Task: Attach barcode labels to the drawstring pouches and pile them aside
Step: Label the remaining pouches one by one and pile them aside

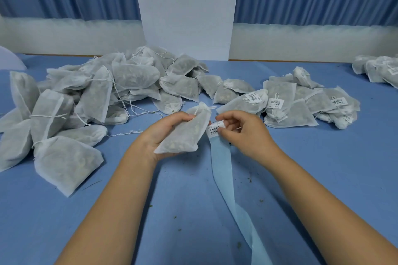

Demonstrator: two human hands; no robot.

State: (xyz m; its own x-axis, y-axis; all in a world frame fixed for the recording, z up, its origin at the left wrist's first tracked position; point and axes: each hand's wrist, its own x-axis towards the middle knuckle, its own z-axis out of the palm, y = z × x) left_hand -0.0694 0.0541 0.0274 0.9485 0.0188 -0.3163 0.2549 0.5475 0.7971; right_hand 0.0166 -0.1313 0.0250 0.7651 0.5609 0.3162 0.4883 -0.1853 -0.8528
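A drawstring pouch (187,133) is held just above the table (172,200) by the left hand (160,133). It lies across the upturned palm with its gathered neck pointing away from the person. The thumb is laid on its upper left edge, and the other fingers are hidden beneath it.

Just right of this pouch, a barcode label (214,130) is pinched by the right hand (245,133), whose fingers (228,116) are curled closely round the top of a pale blue backing strip (224,163). The label is seen between thumb and forefinger, partly curled. Whether its left edge touches the pouch's right edge cannot be told. From the right hand the strip is trailed over the table toward the person, with one twist along it.

Left of and behind the held pouch, a large heap of unlabelled pouches (97,92) is spread, with cords lying loose. Right of the held pouch, a smaller pile of labelled pouches (301,101) is stacked with barcodes facing up. Much farther right of it, another cluster of pouches (379,69) is seen at the picture's edge. Small crumbs (249,179) are scattered on the table beside the strip.
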